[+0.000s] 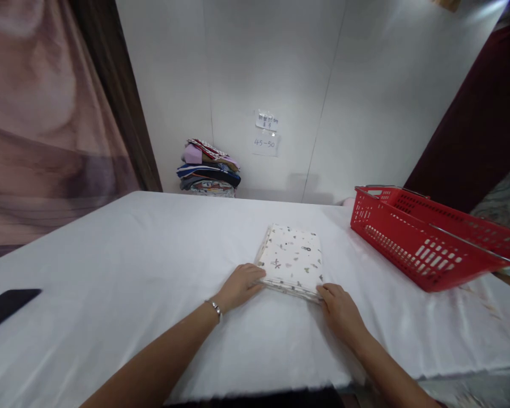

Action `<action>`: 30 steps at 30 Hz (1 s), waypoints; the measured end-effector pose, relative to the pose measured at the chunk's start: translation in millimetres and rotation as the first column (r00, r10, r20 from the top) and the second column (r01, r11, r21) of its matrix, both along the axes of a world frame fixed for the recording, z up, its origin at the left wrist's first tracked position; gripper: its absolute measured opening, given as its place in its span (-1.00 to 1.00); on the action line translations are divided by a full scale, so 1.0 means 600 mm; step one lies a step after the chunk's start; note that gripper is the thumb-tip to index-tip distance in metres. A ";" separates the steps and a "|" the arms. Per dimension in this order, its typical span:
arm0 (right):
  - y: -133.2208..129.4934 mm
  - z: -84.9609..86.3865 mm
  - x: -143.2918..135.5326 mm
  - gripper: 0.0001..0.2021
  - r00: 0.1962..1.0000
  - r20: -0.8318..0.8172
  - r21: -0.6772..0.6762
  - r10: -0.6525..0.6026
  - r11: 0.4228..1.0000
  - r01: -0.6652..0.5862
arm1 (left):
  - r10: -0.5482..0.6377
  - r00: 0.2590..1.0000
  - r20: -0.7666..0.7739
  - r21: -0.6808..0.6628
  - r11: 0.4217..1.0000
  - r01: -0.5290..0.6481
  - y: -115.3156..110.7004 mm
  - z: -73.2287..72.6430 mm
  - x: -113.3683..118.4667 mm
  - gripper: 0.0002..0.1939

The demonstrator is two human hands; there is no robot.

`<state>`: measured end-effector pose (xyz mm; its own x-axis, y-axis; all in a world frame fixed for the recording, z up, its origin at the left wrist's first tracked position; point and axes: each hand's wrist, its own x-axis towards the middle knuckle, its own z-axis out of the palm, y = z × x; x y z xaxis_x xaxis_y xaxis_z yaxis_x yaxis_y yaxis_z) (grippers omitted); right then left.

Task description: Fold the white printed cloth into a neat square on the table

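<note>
One folded cloth (292, 255) lies on one bench (153, 255), its near left corner pinched by the left hand (241, 285), its near right by the right hand (342, 313). Right of the cloth, one basket (412, 233); beyond the cloth, leftward, one clothes pile (209, 171).

2 hands (241, 286) (342, 313) touch folded cloth (292, 255).

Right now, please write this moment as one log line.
left hand: on cloth, near-left corner | right hand: on cloth, near-right corner | cloth: folded, flat on table | basket: red, on table, right side
</note>
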<state>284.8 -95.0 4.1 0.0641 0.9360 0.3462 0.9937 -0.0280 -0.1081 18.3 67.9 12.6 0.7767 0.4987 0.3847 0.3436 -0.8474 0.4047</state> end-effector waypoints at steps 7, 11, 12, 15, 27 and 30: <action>0.049 0.010 -0.036 -0.49 0.967 -0.021 -0.077 0.252 0.964 -0.253 | 0.079 0.997 -0.007 -0.043 0.996 -0.080 -0.003 0.014 0.016 -0.70; 0.051 -0.023 -0.037 -0.44 0.966 -0.016 -0.158 0.259 0.953 -0.258 | 0.168 0.985 -0.034 -0.060 0.984 -0.170 -0.005 0.017 0.025 -0.70; 0.049 -0.028 -0.035 -0.43 0.965 -0.011 -0.155 0.261 0.953 -0.260 | 0.210 0.975 -0.066 -0.075 0.974 -0.215 -0.003 0.021 0.031 -0.69; 0.048 -0.037 -0.031 -0.41 0.966 0.011 -0.155 0.259 0.955 -0.255 | 0.380 0.914 -0.140 -0.120 0.910 -0.396 0.017 0.039 0.060 -0.70; 0.047 -0.058 -0.029 -0.38 0.959 0.089 -0.067 0.268 0.962 -0.263 | 0.569 0.773 -0.279 -0.253 0.733 -0.631 0.132 0.036 0.172 -0.68; 0.046 -0.062 -0.031 -0.37 0.956 0.114 -0.040 0.270 0.963 -0.267 | 0.604 0.755 -0.255 -0.216 0.725 -0.653 0.128 0.032 0.176 -0.70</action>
